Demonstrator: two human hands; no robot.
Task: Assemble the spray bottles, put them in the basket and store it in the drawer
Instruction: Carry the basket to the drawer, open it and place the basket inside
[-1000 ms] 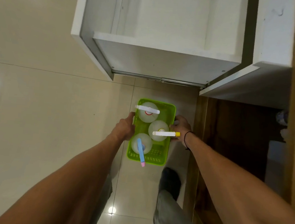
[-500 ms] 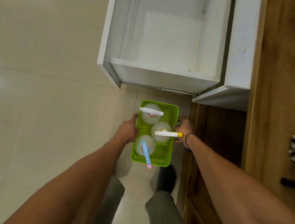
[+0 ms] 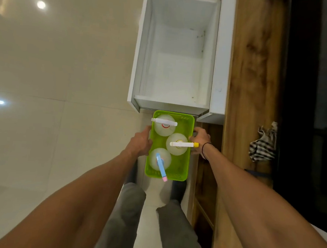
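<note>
A lime-green plastic basket (image 3: 186,126) hangs in the air just below the front panel of a pulled-out white drawer (image 3: 171,103). My left hand (image 3: 140,143) grips its left rim and my right hand (image 3: 199,140) grips its right rim. Three frosted spray bottles stand upright inside: one with a white nozzle (image 3: 163,126) at the far end, one with a yellow-tipped nozzle (image 3: 177,145) in the middle right, and one with a blue, pink-tipped nozzle (image 3: 160,160) nearest me. The drawer's white interior has nothing in it.
A wooden counter (image 3: 250,72) runs along the right, with a striped cloth (image 3: 262,144) lying on it. Glossy cream floor tiles (image 3: 54,74) spread to the left. My grey-trousered legs (image 3: 128,219) stand under the basket.
The basket has risen and moved forward toward the drawer front, both hands still on its rims. My view has tipped over the drawer, showing more of its inside.
</note>
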